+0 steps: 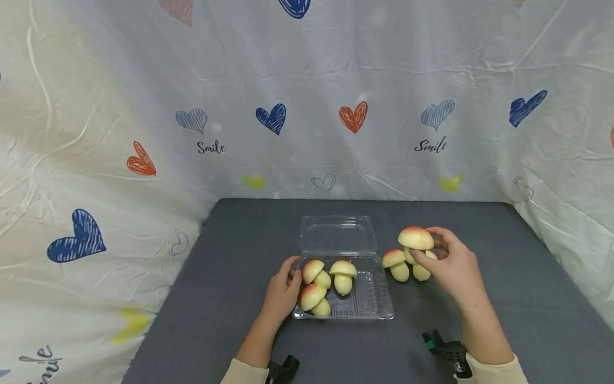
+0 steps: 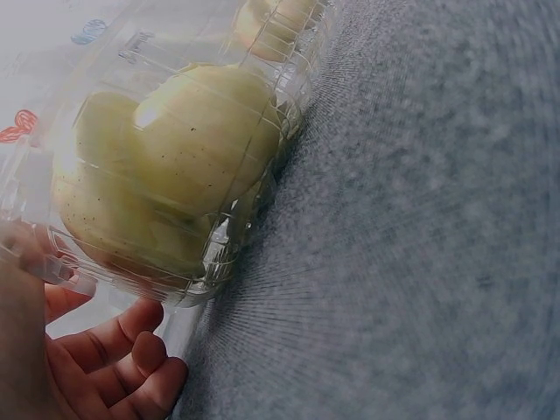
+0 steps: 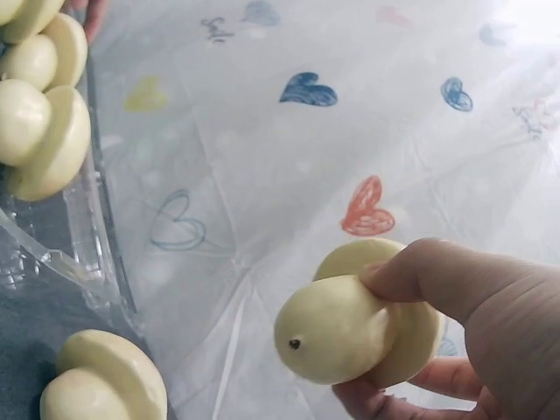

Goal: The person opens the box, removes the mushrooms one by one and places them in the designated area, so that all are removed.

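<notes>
A clear plastic clamshell box (image 1: 366,314) lies with its lid raised at the back. Inside sit three mushrooms (image 1: 342,277), cream with reddish caps; two are stacked along the left wall. My left hand (image 1: 282,290) grips the box's left side, its curled fingers (image 2: 105,346) at the plastic edge in the left wrist view. To the right of the box, my right hand (image 1: 451,266) pinches a mushroom (image 3: 337,328) by thumb and fingers, stem toward the wrist camera. Below it, another mushroom (image 1: 395,265) lies on the table, beside one (image 1: 421,272) partly hidden by the held mushroom and hand.
A dark grey cloth covers the table (image 1: 254,229). Behind it hangs a white curtain (image 1: 316,64) printed with hearts and "Smile". The transparent lid (image 1: 338,234) stands along the box's far edge. Black wrist camera mounts (image 1: 448,349) sit at both wrists.
</notes>
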`<state>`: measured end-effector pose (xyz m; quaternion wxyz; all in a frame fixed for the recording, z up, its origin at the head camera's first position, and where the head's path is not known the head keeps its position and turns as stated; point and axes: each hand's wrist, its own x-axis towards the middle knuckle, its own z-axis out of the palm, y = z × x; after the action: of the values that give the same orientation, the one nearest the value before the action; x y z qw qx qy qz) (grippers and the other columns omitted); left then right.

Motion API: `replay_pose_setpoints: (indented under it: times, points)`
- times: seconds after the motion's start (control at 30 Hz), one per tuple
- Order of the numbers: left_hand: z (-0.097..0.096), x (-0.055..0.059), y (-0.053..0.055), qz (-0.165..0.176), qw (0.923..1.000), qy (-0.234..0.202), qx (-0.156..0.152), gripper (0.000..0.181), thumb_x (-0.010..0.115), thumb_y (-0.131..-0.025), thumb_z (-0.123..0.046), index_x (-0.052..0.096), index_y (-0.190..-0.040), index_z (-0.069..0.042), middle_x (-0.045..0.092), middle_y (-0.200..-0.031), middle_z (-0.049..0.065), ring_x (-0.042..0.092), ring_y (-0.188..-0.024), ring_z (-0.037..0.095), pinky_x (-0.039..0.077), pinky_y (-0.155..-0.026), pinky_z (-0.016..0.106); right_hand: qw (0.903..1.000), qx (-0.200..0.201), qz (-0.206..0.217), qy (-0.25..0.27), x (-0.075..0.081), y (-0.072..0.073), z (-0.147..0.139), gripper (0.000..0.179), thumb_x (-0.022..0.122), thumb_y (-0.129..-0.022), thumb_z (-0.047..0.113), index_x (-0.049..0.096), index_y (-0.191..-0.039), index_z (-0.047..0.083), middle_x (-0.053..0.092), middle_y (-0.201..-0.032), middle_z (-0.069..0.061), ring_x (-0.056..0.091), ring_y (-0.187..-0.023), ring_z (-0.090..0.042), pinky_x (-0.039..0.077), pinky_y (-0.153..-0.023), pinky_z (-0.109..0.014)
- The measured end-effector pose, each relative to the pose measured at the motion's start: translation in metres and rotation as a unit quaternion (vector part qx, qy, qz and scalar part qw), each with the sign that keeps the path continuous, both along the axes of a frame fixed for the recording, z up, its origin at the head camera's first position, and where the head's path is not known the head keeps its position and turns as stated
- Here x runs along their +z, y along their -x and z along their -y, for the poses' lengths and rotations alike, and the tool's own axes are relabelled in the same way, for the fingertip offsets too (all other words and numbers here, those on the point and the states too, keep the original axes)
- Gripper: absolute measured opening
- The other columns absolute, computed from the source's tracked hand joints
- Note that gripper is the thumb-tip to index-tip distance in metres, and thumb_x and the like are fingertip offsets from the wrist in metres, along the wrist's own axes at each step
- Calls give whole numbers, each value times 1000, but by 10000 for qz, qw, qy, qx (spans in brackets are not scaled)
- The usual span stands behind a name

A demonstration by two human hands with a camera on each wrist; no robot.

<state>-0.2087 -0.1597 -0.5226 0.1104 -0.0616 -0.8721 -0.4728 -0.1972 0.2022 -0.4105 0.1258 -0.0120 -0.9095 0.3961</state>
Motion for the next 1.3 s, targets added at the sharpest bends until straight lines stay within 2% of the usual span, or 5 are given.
replay_pose_setpoints:
  times: [0.13,0.27,0.53,0.83,1.3]
  points:
    - [0,0,0,80,10000,-19,13,35,53,-106,-15,58,-141,-12,55,-80,-7,43,-53,8,41,-53,29,9994,60,313,-131,1,1,-4,75,75,-91,50,49,-146,5,66,-125,-24,64,-96,-35,47,-65,-37]
    - [0,0,0,92,10000,-33,16,35,53,-106,-14,58,-141,-13,56,-81,-6,44,-53,9,42,-53,29,9981,74,580,-167,2,2,-9,78,72,-92,53,46,-147,3,65,-128,-26,62,-107,-41,48,-69,-40]
    - [0,0,0,11,10000,-45,18,35,53,-106,-14,58,-141,-12,56,-81,-7,43,-54,8,41,-53,29,9948,-99,998,-193,0,6,-25,86,67,-93,60,42,-150,1,62,-127,-28,61,-104,-41,47,-71,-44]
    - [0,-2,2,-13,10000,-7,58,35,54,-105,-15,59,-140,-13,56,-80,-7,43,-53,7,41,-53,29,9918,-428,1152,-353,-2,7,-41,86,63,-95,60,42,-150,-2,63,-123,-29,62,-98,-40,47,-71,-48]
    - [0,-3,1,-71,10000,-15,10,35,53,-106,-15,59,-139,-12,54,-77,-7,41,-51,7,39,-51,28,9823,-698,1618,-630,-12,11,-59,93,57,-96,64,35,-152,-7,55,-132,-33,59,-103,-47,47,-76,-56]
